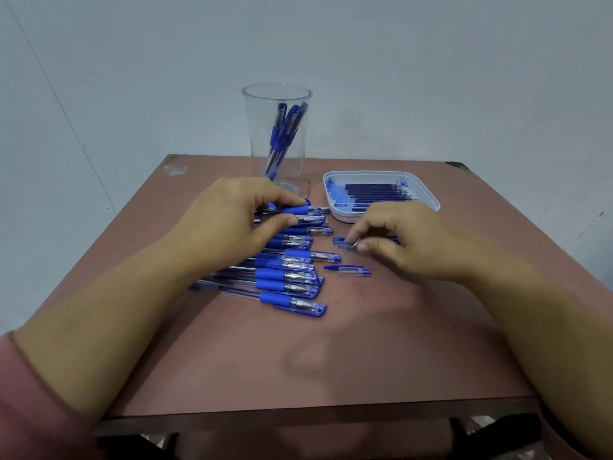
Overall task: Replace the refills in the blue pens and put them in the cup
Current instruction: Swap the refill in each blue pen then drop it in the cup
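Roughly mid-tabletop (331, 360) lay a pile of blue pens (288, 280), all capped, side by side, caps pointing right.

Left hand (229, 220): over the far end of the pile, fingers curled, thumb and fingertips pinching one pen (293, 210) by its blue grip. That pen sat level, at the top of the pile.

Right hand (401, 240): just right of the pile, low over the tabletop, fingers curled, thumb and forefinger pinching a thin refill (343, 242). A metal tip showed at the fingertips (most of the refill's length was hidden under the hand, and the blue ends were too blurred to say whether one lay there or two).

A loose cap (348, 270), clear with a blue clip, lay flat near the right hand, apart from the pile.

A clear cup (277, 151) stood upright near the far edge, behind the left hand. Several finished pens (285, 127) leaned inside it.

A white tray (433, 204) sat to the right of the cup and behind the right hand, holding a row of dark spare refills (374, 192), with blue smears at its left end.

A pink sleeve (26, 393) covered the left arm near the elbow.
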`<action>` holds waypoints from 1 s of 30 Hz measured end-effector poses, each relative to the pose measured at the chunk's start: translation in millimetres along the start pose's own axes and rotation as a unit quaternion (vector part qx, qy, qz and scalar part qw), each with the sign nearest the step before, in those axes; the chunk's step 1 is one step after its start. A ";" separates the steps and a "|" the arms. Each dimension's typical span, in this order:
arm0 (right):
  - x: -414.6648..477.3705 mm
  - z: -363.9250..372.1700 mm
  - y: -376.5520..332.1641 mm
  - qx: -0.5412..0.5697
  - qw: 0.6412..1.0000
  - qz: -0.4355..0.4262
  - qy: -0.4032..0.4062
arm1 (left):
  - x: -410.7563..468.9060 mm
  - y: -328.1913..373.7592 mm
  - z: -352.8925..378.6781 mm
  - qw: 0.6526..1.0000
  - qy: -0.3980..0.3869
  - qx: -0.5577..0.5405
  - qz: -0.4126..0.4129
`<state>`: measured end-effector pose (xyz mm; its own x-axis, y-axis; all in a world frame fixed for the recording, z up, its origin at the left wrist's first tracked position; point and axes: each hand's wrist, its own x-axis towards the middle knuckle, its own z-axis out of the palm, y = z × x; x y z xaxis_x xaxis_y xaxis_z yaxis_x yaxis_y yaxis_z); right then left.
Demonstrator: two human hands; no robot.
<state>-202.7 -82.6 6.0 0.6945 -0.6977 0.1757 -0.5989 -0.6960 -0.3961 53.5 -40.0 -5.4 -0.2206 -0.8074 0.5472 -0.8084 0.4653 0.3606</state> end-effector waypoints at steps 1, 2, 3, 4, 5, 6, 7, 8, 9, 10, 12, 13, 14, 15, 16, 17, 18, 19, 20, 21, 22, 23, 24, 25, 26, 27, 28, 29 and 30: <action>-0.2 -0.1 -1.6 -0.020 1.000 -0.005 -0.024 | -0.1 0.0 0.2 1.000 -0.004 0.000 -0.004; 0.0 -0.4 -3.4 -0.036 0.999 -0.011 -0.037 | -0.3 -0.2 0.9 1.000 -0.008 -0.001 -0.008; 0.3 -0.2 -4.8 -0.047 0.998 -0.017 -0.044 | -0.5 -0.1 1.6 1.000 -0.012 -0.002 -0.010; 0.7 0.1 -6.1 -0.052 0.997 -0.021 -0.049 | -0.7 0.3 2.1 1.000 -0.015 -0.004 -0.011; 0.8 0.6 -7.1 -0.053 0.997 -0.023 -0.053 | -1.0 0.9 2.5 1.000 -0.016 -0.006 -0.010; 0.8 1.3 -7.7 -0.052 0.997 -0.022 -0.057 | -1.0 1.5 2.4 1.000 -0.016 -0.006 -0.009; 0.7 1.6 -7.7 -0.049 0.997 -0.020 -0.060 | -1.0 1.9 2.2 1.000 -0.017 -0.005 -0.009; 0.5 1.9 -7.5 -0.046 0.997 -0.018 -0.062 | -0.9 2.0 1.9 1.000 -0.019 -0.006 -0.008; 0.6 1.9 -6.8 -0.043 0.997 -0.015 -0.061 | -0.8 2.1 1.8 1.000 -0.021 -0.008 -0.008; 0.4 1.5 -6.3 -0.039 0.998 -0.012 -0.057 | -0.9 2.3 1.7 1.000 -0.023 -0.009 -0.008; 0.4 1.4 -4.2 -0.025 0.999 -0.011 -0.037 | -0.9 2.8 1.7 0.999 -0.029 -0.012 -0.007; 0.1 1.2 -3.3 -0.017 1.000 -0.016 -0.014 | -1.0 3.1 1.7 0.999 -0.031 -0.012 -0.005; -0.3 1.0 -2.8 -0.010 0.999 -0.028 0.020 | -1.2 3.7 1.8 0.999 -0.034 -0.013 -0.003; -0.5 1.2 -3.0 -0.005 0.997 -0.045 0.064 | -1.4 4.3 1.8 0.999 -0.035 -0.015 -0.001; -0.8 1.7 -3.7 0.001 0.993 -0.058 0.105 | -1.8 5.3 2.1 0.999 -0.036 -0.019 0.001; -0.9 2.7 -5.4 0.010 0.988 -0.065 0.139 | -2.1 6.4 2.6 0.999 -0.037 -0.024 0.002; -0.1 5.0 -7.2 0.022 0.985 -0.066 0.159 | -2.6 7.5 3.3 0.999 -0.037 -0.030 0.005; 1.1 8.1 -9.3 0.037 0.983 -0.063 0.167 | -2.9 8.6 4.1 0.999 -0.038 -0.037 0.008; 2.6 11.9 -11.7 0.056 0.983 -0.059 0.167 | -3.2 9.5 4.8 0.998 -0.040 -0.044 0.012; 4.6 16.0 -13.0 0.071 0.982 -0.056 0.167 | -3.2 10.4 5.1 0.998 -0.042 -0.049 0.016; 6.5 19.5 -14.2 0.078 0.981 -0.057 0.168 | -3.5 11.0 5.1 0.998 -0.043 -0.052 0.018; 8.1 21.7 -14.2 0.077 0.981 -0.060 0.171 | -3.4 11.3 4.9 0.997 -0.044 -0.054 0.020; 9.2 22.4 -13.4 0.073 0.980 -0.062 0.173 | -3.3 11.3 4.6 0.997 -0.046 -0.054 0.018; 9.7 21.9 -12.5 0.072 0.980 -0.060 0.173 | -3.1 10.7 4.5 0.997 -0.048 -0.052 0.013; 9.3 20.2 -10.9 0.073 0.981 -0.053 0.173 | -2.9 10.1 4.3 0.998 -0.048 -0.047 0.007; 8.1 17.7 -8.7 0.078 0.981 -0.043 0.172 | -2.7 9.2 4.1 0.998 -0.047 -0.043 0.001; 6.2 14.8 -6.2 0.081 0.981 -0.035 0.171 | -2.5 8.3 3.8 0.998 -0.045 -0.039 -0.003; 3.8 11.4 -3.7 0.081 0.982 -0.027 0.169 | -2.3 7.6 3.3 0.998 -0.043 -0.036 -0.006; 1.2 7.8 -1.0 0.078 0.983 -0.020 0.167 | -2.2 7.2 2.9 0.999 -0.041 -0.032 -0.007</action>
<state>-198.1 -81.4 -0.4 0.5317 -0.7049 0.4695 -0.4873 -0.7080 -0.5111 46.6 -35.9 -6.1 -0.2563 -0.8399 0.4785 -0.7755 0.4741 0.4169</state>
